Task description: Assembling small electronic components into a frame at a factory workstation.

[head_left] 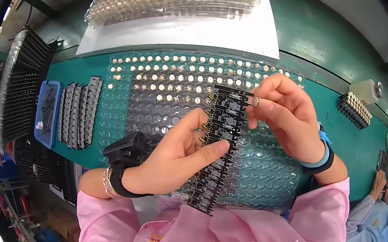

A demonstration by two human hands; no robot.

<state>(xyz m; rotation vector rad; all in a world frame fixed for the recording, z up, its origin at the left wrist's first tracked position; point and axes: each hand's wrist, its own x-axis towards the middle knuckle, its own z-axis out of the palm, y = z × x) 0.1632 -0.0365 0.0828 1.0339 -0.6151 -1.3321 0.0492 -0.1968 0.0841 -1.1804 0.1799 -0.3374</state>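
My left hand (177, 155) is closed round a long black strip of small circuit boards (224, 135), its thumb lying across the strip's face. The strip stands tilted, its far end up by my right hand (288, 114). Between the thumb and fingers of that hand is a small round white and metal part (257, 101), pinched right beside the strip's upper right edge; whether it touches the strip I cannot tell. Brass-coloured pins (204, 126) stick out along the strip's left edge. Below both hands lies a clear plastic blister tray (266, 165), with rows of similar round parts in its far pockets.
Stacked filled trays (175, 1) rest on a white board (249, 37) at the back. To the left are several more strips (77, 110), a blue bin (44, 138) and a black rack (25, 84). A block of stacked parts (353, 110) stands right. A co-worker's sleeve (368, 232) shows far right.
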